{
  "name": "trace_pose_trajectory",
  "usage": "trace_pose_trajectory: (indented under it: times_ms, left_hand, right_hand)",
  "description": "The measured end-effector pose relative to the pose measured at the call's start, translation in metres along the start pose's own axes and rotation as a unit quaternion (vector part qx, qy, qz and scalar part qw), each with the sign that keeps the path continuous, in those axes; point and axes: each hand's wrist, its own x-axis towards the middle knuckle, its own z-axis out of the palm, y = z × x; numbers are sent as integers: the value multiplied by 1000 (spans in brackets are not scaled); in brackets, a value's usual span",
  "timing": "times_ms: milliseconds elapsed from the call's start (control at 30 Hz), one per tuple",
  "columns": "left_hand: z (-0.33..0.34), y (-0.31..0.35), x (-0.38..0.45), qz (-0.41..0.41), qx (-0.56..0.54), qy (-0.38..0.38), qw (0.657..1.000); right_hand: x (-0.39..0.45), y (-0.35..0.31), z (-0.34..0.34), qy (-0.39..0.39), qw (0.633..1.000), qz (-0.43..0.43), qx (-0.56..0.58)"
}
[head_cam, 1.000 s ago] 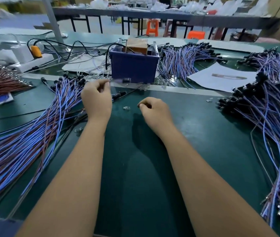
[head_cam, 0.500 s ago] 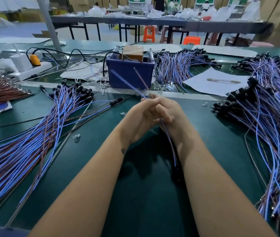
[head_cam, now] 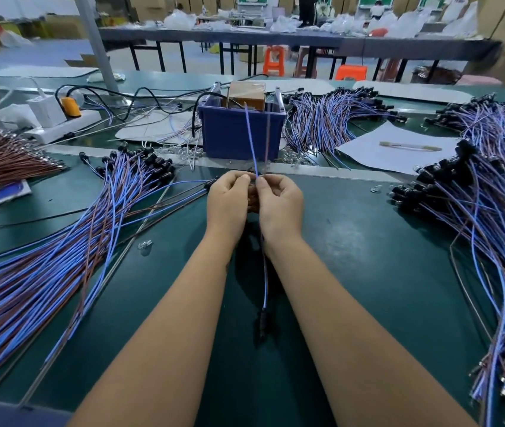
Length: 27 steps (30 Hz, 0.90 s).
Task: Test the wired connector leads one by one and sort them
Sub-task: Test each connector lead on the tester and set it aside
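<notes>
**One lead pinched between two hands**

Both hands meet over the green table [head_cam: 352, 241], in front of the blue bin [head_cam: 242, 134]. The left hand [head_cam: 228, 200] and right hand [head_cam: 280, 201] have their fingers curled, pinching a single lead [head_cam: 252, 146] at the fingertips. Its blue and brown wires rise from the pinch toward the bin. Below the hands the lead hangs down between the forearms, ending in a black connector [head_cam: 262, 318]. A pile of leads [head_cam: 60, 241] lies to the left, another pile [head_cam: 491, 226] to the right.
</notes>
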Motion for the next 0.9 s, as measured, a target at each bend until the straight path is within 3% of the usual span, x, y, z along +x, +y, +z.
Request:
trace_pose_trajectory:
  times_ms: [100,267,500,600,900]
  left_hand:
    - [0,-4,-1,22,74,14,997]
    - [-1,-3,-1,19,74,38,996]
    - [2,-3,-2,30,102,25,994]
    - [0,-2,0,44,121,56,990]
    - [-11,-2,3,33,159,96,982]
  right_hand:
    - [3,1,0,7,993,-56,-106]
    - [4,4,6,35,984,-63,-164]
    - [2,1,2,10,988,-53,-145]
    - [2,0,1,-4,988,-50,-148]
    - [7,1,-5,68,990,-40,-118]
